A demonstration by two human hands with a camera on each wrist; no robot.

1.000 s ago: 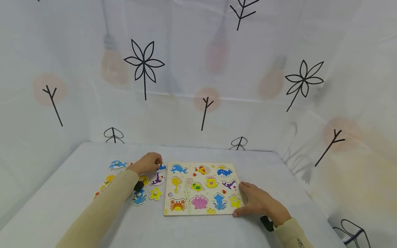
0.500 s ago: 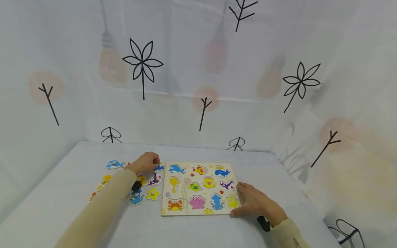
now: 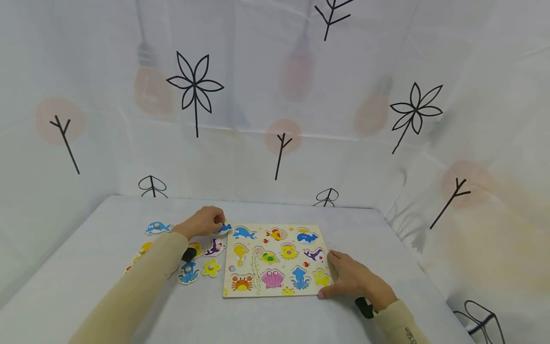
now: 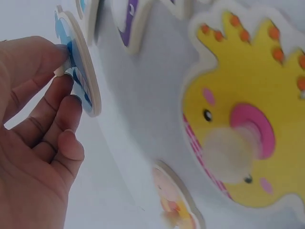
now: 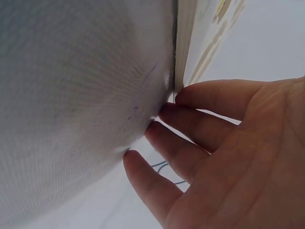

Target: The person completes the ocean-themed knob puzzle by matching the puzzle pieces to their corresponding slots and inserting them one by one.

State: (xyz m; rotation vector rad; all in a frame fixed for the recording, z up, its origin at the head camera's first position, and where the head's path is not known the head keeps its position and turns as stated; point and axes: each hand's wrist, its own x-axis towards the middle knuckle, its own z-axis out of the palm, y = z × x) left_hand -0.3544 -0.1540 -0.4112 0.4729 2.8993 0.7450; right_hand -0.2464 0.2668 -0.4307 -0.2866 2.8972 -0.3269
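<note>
the left hand (image 3: 202, 223) pinches the blue whale puzzle piece (image 3: 226, 228) between thumb and fingertips; the right hand (image 3: 355, 278), fingers extended, touches the right edge of the puzzle board (image 3: 262, 241).

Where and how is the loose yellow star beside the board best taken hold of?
Probably by the knob at the middle of the yellow star, pinched from above: the star lies flat with the knob on top. Coming from the person's side looks easiest: the blue squid lies to its left, the board to its right.
</note>
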